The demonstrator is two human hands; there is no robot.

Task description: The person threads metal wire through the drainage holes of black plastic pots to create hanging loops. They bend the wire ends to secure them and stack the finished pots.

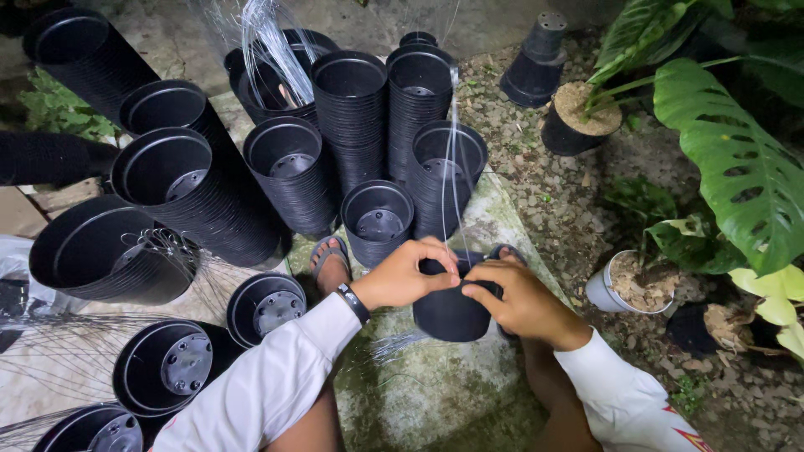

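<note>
outdoor ground of mossy concrete (pixel 435 393) and gravel (pixel 553 192) is filling the view, with broad-leaved plants (pixel 737 159) standing at the right edge. leaning stacks of black nursery pots (pixel 209 192) are crowding the upper left, most of them nested deep; several single or short-stacked pots (pixel 172 368) are lying at the lower left among bundles of thin clear strands (pixel 50 351), which suggests some pots are already handled while the tall stacks are still waiting, though the exact share cannot be told. two pots filled with soil (pixel 578 117) are sitting on the gravel at right. one small black plastic pot (pixel 448 310) is being held low at centre, just in front of the person's sandalled feet, its round body plain, matte and apparently empty. the left hand (pixel 402 276) is gripping the pot's rim, fingers curled together over the edge. the right hand (pixel 519 301) is pressing against the same rim from the other side, thumb and fingers pinched close. a fine clear strand (pixel 452 167) is rising from between the hands; whether it is already fastened to the pot cannot be told.
</note>
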